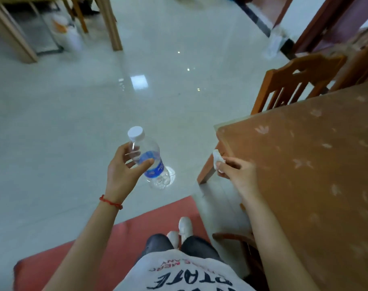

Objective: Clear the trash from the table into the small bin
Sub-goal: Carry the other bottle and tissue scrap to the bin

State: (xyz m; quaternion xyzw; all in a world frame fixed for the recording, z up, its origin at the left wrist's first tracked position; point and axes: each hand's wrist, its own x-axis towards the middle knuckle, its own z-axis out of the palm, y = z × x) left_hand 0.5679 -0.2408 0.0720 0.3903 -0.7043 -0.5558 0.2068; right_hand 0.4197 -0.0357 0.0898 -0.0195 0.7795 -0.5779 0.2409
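The floor [84, 106] is pale, shiny tile w/ bright light spots on it. It fills most of the view.

The table [305, 175] is on the right. It has a brown top w/ small pale leaf shapes & a clear edge at the corner. One table leg shows under that corner. A wood chair [292, 85] stands just past the table's far end. More wood furniture legs are at the top left, blurry. A dark wood door frame is at the top right.

A red mat [124, 238] lies on the floor near the bottom. The person stands on it in white shoes [184, 227], dark pants & a white shirt w/ black letters.

The left hand [124, 166] holds a bottle [149, 160] out over the floor. Thumb & fingers are curled round its middle, not tight shut. The bottle is clear w/ a white cap & a blue label, tilted, cap up & away. A red string is on the left wrist.

The right hand [237, 171] is by the table's near corner. Its fingertips are pinched on a small white tissue [217, 158], other fingers curled in. The tissue is off the table, beside its edge.

Can't see the bin for sure.
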